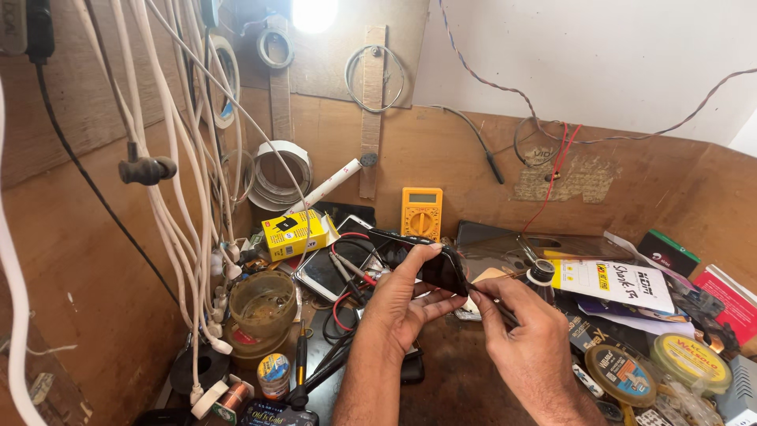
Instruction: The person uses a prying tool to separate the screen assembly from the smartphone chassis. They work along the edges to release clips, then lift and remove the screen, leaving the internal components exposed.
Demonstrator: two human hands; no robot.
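Note:
My left hand (406, 304) grips a black mobile phone (422, 256), holding it tilted on edge above a cluttered wooden bench. My right hand (516, 327) pinches a thin dark tool (493, 302) whose tip meets the phone's lower right end. Red and black probe leads (347, 272) run beneath the phone toward a yellow multimeter (422, 211) leaning against the back board.
White cables (185, 197) hang down the left wall. A yellow box (293, 234), another phone (335, 268), a brown jar (262, 304), tape rolls (277, 175), round tins (620, 375) and paper packets (619, 282) crowd the bench. A screwdriver (300, 364) lies near front.

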